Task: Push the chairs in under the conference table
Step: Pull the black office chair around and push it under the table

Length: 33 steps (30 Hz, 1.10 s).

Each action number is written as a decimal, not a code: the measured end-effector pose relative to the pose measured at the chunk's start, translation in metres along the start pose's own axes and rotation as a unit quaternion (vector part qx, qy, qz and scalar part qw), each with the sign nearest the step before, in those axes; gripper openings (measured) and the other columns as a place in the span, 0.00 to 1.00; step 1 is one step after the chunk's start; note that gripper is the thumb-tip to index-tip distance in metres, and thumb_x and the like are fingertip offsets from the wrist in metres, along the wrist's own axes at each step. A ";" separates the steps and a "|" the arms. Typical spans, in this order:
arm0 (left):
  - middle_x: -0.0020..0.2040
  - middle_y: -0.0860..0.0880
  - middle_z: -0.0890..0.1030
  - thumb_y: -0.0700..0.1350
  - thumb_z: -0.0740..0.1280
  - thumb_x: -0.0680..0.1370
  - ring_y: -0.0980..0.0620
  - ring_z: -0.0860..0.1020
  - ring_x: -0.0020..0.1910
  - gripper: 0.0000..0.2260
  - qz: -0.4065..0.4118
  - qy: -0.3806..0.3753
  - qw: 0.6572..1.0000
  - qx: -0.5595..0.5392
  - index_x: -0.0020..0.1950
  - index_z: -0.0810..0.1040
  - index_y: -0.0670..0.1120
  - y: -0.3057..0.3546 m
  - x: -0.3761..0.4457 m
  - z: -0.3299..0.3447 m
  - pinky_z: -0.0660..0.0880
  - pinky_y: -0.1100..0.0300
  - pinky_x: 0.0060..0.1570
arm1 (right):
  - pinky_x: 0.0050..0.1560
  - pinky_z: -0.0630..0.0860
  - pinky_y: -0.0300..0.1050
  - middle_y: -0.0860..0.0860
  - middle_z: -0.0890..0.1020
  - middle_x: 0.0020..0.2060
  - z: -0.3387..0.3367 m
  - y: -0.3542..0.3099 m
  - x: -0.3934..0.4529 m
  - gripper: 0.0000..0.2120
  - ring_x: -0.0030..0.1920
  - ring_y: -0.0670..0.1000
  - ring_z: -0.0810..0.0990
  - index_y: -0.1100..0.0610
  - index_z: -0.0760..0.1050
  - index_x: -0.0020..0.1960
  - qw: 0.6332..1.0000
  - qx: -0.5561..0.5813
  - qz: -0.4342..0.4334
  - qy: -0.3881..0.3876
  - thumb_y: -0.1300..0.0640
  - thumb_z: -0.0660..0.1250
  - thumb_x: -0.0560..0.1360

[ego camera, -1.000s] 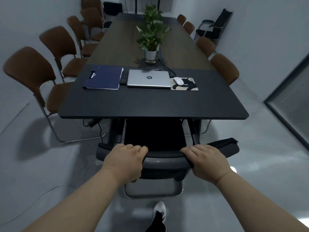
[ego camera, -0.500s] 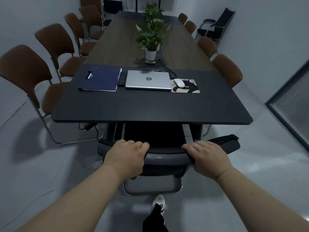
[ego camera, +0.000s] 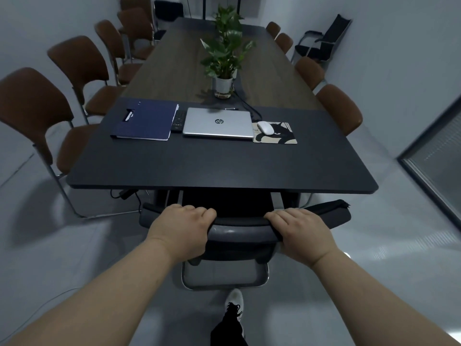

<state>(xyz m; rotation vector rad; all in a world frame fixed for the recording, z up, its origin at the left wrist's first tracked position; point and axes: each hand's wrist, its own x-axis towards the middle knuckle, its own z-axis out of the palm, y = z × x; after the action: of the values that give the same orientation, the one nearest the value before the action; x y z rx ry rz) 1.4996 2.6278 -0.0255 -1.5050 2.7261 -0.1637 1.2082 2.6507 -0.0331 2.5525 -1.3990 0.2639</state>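
From the head view, the left hand [ego camera: 183, 229] and the right hand [ego camera: 300, 233] each curl their fingers over the top edge of the black chair [ego camera: 239, 227] backrest, left hand toward its left end, right hand toward its right, well apart from each other. The chair stands at the near end of the conference table [ego camera: 219, 168], its seat already beneath the tabletop edge and its metal base loop on the floor just ahead of a white shoe [ego camera: 234, 302]. Brown chairs [ego camera: 32, 108] line the table's left side, pulled out from it.
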 end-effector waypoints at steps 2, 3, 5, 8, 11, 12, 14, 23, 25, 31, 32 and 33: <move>0.47 0.55 0.81 0.46 0.60 0.71 0.50 0.78 0.43 0.17 0.001 0.001 1.000 0.004 0.59 0.72 0.53 -0.002 0.005 -0.003 0.72 0.54 0.43 | 0.44 0.79 0.49 0.51 0.84 0.46 0.003 0.006 0.003 0.25 0.41 0.57 0.81 0.57 0.78 0.58 1.000 0.000 0.002 -0.004 0.60 0.73 0.61; 0.47 0.55 0.81 0.46 0.60 0.71 0.50 0.78 0.43 0.17 0.001 -0.001 1.000 0.004 0.59 0.72 0.53 -0.001 0.006 -0.003 0.72 0.54 0.42 | 0.44 0.79 0.49 0.51 0.84 0.47 0.003 0.008 0.003 0.25 0.42 0.57 0.81 0.57 0.78 0.58 1.000 0.000 0.001 -0.005 0.60 0.73 0.61; 0.48 0.55 0.80 0.46 0.59 0.71 0.50 0.78 0.44 0.17 0.001 -0.009 1.000 0.005 0.60 0.71 0.53 0.001 0.008 -0.004 0.72 0.54 0.44 | 0.44 0.79 0.49 0.51 0.84 0.47 0.003 0.011 0.003 0.25 0.42 0.56 0.81 0.57 0.78 0.58 1.000 0.000 -0.004 -0.004 0.60 0.73 0.61; 0.50 0.56 0.80 0.47 0.59 0.72 0.51 0.78 0.46 0.17 -0.005 -0.016 1.000 -0.001 0.61 0.71 0.54 0.001 0.012 -0.006 0.71 0.54 0.45 | 0.43 0.79 0.49 0.51 0.84 0.47 0.002 0.012 0.006 0.24 0.41 0.56 0.81 0.58 0.79 0.57 1.000 0.008 -0.002 0.002 0.62 0.72 0.60; 0.50 0.55 0.80 0.47 0.59 0.73 0.51 0.78 0.47 0.17 -0.012 -0.017 1.000 -0.003 0.61 0.71 0.53 0.002 0.014 -0.008 0.72 0.54 0.47 | 0.42 0.79 0.48 0.51 0.84 0.46 0.002 0.015 0.007 0.25 0.40 0.57 0.81 0.58 0.79 0.57 1.000 0.001 -0.004 0.000 0.61 0.73 0.60; 0.50 0.55 0.80 0.47 0.59 0.73 0.51 0.78 0.47 0.17 -0.014 -0.018 1.000 -0.002 0.61 0.71 0.53 0.003 0.016 -0.008 0.72 0.54 0.47 | 0.42 0.79 0.49 0.51 0.84 0.46 0.002 0.017 0.008 0.24 0.41 0.57 0.81 0.58 0.79 0.57 1.000 -0.001 -0.004 -0.001 0.61 0.72 0.60; 0.50 0.55 0.80 0.46 0.59 0.73 0.51 0.78 0.46 0.17 -0.017 -0.020 1.000 0.000 0.61 0.71 0.53 0.004 0.019 -0.009 0.72 0.54 0.48 | 0.43 0.79 0.49 0.51 0.84 0.46 0.003 0.021 0.009 0.22 0.41 0.57 0.81 0.59 0.79 0.58 1.000 -0.005 -0.004 -0.005 0.61 0.68 0.63; 0.48 0.54 0.80 0.47 0.61 0.74 0.49 0.78 0.45 0.15 -0.016 -0.037 0.999 -0.019 0.61 0.72 0.51 -0.004 0.025 -0.010 0.72 0.54 0.47 | 0.44 0.80 0.51 0.53 0.84 0.49 0.007 0.026 0.018 0.22 0.43 0.57 0.82 0.59 0.79 0.58 1.000 0.025 -0.014 -0.007 0.59 0.67 0.64; 0.48 0.54 0.81 0.45 0.59 0.73 0.49 0.78 0.44 0.17 -0.021 -0.045 0.998 -0.027 0.61 0.74 0.51 -0.007 0.026 -0.012 0.72 0.54 0.47 | 0.46 0.80 0.50 0.53 0.84 0.50 0.008 0.027 0.022 0.22 0.45 0.56 0.82 0.59 0.79 0.58 0.999 0.034 -0.021 -0.011 0.57 0.61 0.66; 0.54 0.53 0.80 0.47 0.59 0.72 0.49 0.78 0.50 0.19 -0.027 -0.099 0.993 -0.052 0.63 0.71 0.52 -0.011 0.029 -0.022 0.72 0.53 0.51 | 0.48 0.79 0.50 0.52 0.84 0.51 0.009 0.030 0.026 0.23 0.46 0.55 0.82 0.57 0.79 0.59 0.996 0.066 -0.019 -0.057 0.56 0.57 0.67; 0.54 0.53 0.79 0.47 0.60 0.72 0.49 0.77 0.51 0.20 -0.026 -0.106 0.993 -0.053 0.64 0.70 0.52 -0.012 0.031 -0.025 0.72 0.53 0.51 | 0.48 0.80 0.49 0.52 0.84 0.51 0.008 0.032 0.027 0.23 0.46 0.55 0.82 0.57 0.79 0.59 0.996 0.067 -0.017 -0.060 0.57 0.59 0.66; 0.55 0.53 0.78 0.47 0.60 0.72 0.49 0.77 0.51 0.21 -0.026 -0.111 0.992 -0.051 0.66 0.69 0.52 -0.012 0.031 -0.027 0.72 0.53 0.50 | 0.47 0.80 0.49 0.52 0.84 0.50 0.005 0.032 0.028 0.22 0.45 0.55 0.82 0.57 0.79 0.58 0.995 0.071 -0.015 -0.068 0.58 0.63 0.65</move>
<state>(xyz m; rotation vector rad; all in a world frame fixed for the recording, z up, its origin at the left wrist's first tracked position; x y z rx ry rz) 1.4908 2.5974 0.0034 -1.5157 2.5574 0.1376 1.1962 2.6099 -0.0271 2.7517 -1.4344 0.1944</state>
